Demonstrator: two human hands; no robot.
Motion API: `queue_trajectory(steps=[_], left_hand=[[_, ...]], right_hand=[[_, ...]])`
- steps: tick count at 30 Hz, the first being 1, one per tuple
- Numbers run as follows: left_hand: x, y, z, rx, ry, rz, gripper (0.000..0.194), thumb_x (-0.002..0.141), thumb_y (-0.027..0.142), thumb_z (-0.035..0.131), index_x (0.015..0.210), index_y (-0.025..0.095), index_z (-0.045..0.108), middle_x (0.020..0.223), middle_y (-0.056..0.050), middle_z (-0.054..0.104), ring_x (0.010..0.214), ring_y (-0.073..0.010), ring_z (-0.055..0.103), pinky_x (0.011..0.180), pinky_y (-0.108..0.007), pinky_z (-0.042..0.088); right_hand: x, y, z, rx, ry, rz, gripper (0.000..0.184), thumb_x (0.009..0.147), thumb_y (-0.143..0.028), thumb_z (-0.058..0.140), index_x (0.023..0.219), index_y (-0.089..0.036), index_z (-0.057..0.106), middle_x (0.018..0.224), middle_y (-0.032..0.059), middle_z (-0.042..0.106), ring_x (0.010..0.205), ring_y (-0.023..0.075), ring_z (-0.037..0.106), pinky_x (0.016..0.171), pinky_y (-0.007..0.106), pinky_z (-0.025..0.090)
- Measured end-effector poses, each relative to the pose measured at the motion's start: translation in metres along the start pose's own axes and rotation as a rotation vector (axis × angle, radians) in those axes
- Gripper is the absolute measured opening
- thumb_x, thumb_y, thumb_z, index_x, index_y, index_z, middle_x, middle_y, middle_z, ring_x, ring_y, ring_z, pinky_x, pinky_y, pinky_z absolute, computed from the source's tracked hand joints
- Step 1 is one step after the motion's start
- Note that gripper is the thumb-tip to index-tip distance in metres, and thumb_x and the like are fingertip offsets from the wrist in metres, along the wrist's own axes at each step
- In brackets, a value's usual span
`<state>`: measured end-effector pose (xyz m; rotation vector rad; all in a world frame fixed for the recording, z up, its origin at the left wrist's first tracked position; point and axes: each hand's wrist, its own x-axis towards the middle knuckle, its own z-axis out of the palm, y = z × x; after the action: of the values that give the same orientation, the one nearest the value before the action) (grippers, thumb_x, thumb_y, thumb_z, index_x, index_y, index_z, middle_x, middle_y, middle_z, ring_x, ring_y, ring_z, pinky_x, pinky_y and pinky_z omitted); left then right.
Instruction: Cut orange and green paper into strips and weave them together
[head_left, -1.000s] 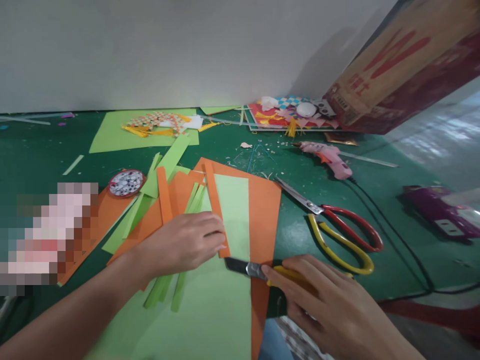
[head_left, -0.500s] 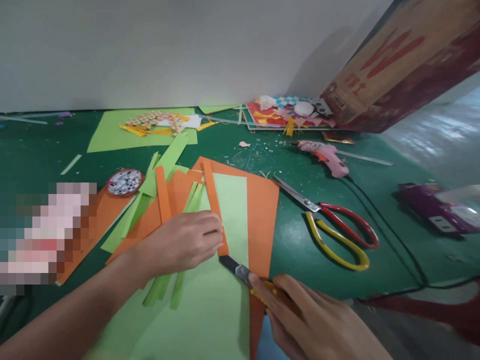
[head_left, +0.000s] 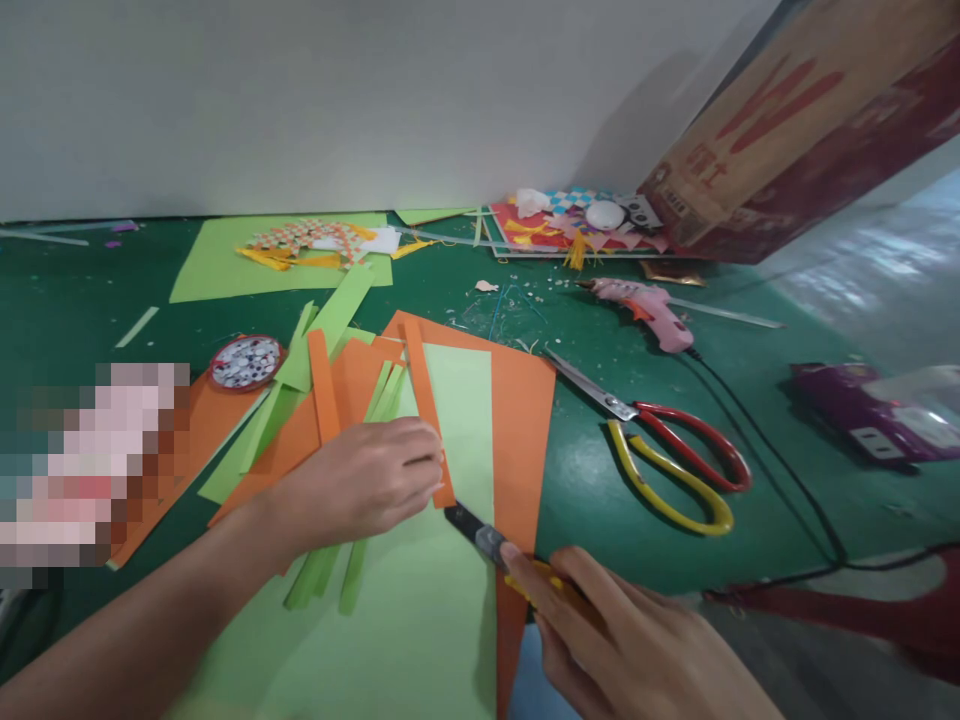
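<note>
My left hand (head_left: 371, 475) has its fingers closed on a folded orange paper strip (head_left: 424, 390), pressing it on a light green sheet (head_left: 420, 620). In my right hand (head_left: 615, 630) is a utility knife (head_left: 491, 545) with a yellow handle; its dark blade tip is at the strip's near end. Whether the blade touches the paper I cannot tell. Narrow green paper strips (head_left: 354, 580) run under my left hand, and another orange strip (head_left: 321, 385) lies just beyond it. An orange sheet (head_left: 523, 430) lies beneath the green one.
Scissors (head_left: 630, 410) with red and yellow handles lie to the right. Beyond them are a pink glue gun (head_left: 649, 312) with a cord and a purple object (head_left: 862, 415). A round tub of googly eyes (head_left: 246, 362) sits left; a paper bag (head_left: 780, 140) leans at the back right.
The knife tip has shifted slightly right, off the end of the orange strip. My left hand keeps its hold, and the whole view has drifted a little.
</note>
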<state>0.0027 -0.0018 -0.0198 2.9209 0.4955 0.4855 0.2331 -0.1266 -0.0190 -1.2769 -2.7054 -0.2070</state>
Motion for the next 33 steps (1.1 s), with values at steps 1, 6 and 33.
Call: queue_trajectory(steps=[1, 6, 33], left_hand=[[0.000, 0.000, 0.000, 0.005, -0.002, 0.005, 0.023, 0.092, 0.016, 0.041, 0.082, 0.013, 0.062, 0.085, -0.007, 0.067, 0.086, -0.0181, 0.060, 0.071, -0.029, 0.049], [0.001, 0.001, -0.003, 0.020, 0.009, -0.002, 0.027, 0.093, 0.016, 0.038, 0.082, 0.014, 0.063, 0.085, -0.006, 0.067, 0.085, -0.0165, 0.060, 0.070, -0.028, 0.050], [0.000, 0.001, -0.003, 0.048, 0.000, 0.025, 0.025, 0.091, 0.014, 0.042, 0.078, 0.013, 0.064, 0.087, -0.008, 0.067, 0.087, -0.0183, 0.061, 0.070, -0.029, 0.051]], right_hand=[[0.000, 0.000, -0.001, 0.005, -0.006, 0.002, 0.039, 0.086, -0.011, 0.035, 0.119, -0.013, 0.056, 0.077, 0.0057, 0.060, 0.063, 0.0124, 0.060, 0.046, 0.021, 0.044], [0.003, 0.000, -0.004, 0.018, -0.016, 0.025, 0.037, 0.085, -0.011, 0.038, 0.117, -0.014, 0.057, 0.080, 0.0073, 0.063, 0.067, 0.0144, 0.061, 0.050, 0.023, 0.046], [0.034, 0.011, 0.003, 0.031, 0.120, 0.092, 0.036, 0.084, -0.009, 0.035, 0.106, -0.011, 0.063, 0.074, 0.0049, 0.059, 0.054, 0.0098, 0.055, 0.040, 0.023, 0.035]])
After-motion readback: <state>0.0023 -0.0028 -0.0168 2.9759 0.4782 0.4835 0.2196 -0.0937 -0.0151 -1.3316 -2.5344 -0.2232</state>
